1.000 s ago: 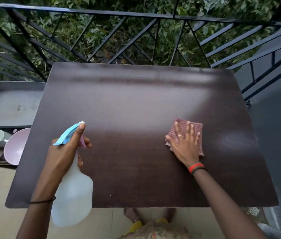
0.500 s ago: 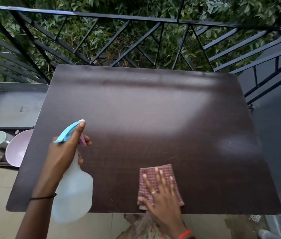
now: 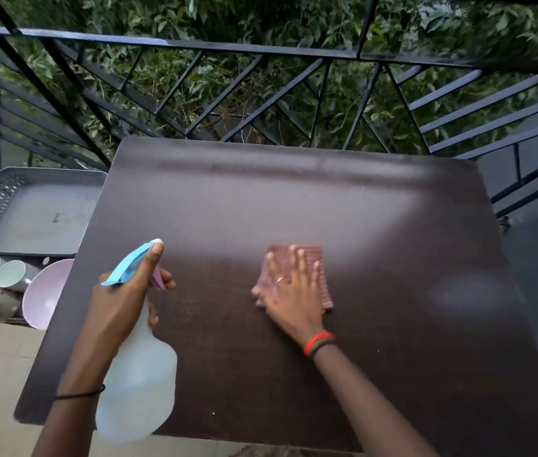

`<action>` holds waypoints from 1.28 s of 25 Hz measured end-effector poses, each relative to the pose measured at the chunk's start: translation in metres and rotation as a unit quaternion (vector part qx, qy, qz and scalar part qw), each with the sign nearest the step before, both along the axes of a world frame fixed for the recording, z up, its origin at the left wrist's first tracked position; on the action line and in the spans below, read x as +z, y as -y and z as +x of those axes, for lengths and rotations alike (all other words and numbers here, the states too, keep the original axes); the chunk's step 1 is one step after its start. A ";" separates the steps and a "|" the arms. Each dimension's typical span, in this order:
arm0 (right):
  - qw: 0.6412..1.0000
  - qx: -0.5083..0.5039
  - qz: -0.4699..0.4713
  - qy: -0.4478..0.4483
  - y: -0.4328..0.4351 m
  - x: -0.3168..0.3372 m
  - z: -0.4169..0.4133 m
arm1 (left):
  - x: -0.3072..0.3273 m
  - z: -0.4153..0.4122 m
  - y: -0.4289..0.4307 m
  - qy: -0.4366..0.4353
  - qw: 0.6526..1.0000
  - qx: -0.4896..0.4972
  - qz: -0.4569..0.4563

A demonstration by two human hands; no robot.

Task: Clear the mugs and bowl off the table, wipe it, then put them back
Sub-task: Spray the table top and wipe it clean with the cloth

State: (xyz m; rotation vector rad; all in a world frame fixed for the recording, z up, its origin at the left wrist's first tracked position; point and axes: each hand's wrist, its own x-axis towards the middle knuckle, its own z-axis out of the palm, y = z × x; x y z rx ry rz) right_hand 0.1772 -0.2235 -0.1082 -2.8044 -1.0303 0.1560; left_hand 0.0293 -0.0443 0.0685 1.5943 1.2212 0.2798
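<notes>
The wiping step is in hand. The surface [image 3: 393, 225] carries no crockery, only the cloth [image 3: 310, 255] and the hand on it.

The right hand [image 3: 294, 291] lies flat on the cloth near the middle of the surface, fingers straight and spread, pressing it down. The cloth shows past the fingertips and along the hand's outer side. Hand and cloth are blurred, so a stroke seems under way, though its direction cannot be told.

The left hand [image 3: 119, 305] grips the bottle [image 3: 139, 384] by its neck over the left near part of the surface. Its forefinger lies along the blue spray head and the other fingers curl round below. Whether the bottle stands on the surface or is held just above it cannot be told.

The mugs [image 3: 13, 273] and the bowl [image 3: 46, 291] lie off the left edge of the surface and lower down. The mugs are on their sides and the bowl is tipped up, just beside that edge. A grey tray [image 3: 36, 212] sits behind them.

The next move probably calls for sweeping the cloth over the far and right parts of the surface. After that, bottle and cloth must be put down to free both hands for the mugs and bowl.
</notes>
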 end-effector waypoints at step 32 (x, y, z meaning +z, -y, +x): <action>0.992 0.107 -0.062 0.031 0.150 -0.014 0.049 | 0.000 0.127 -0.028 0.006 1.000 0.005 0.019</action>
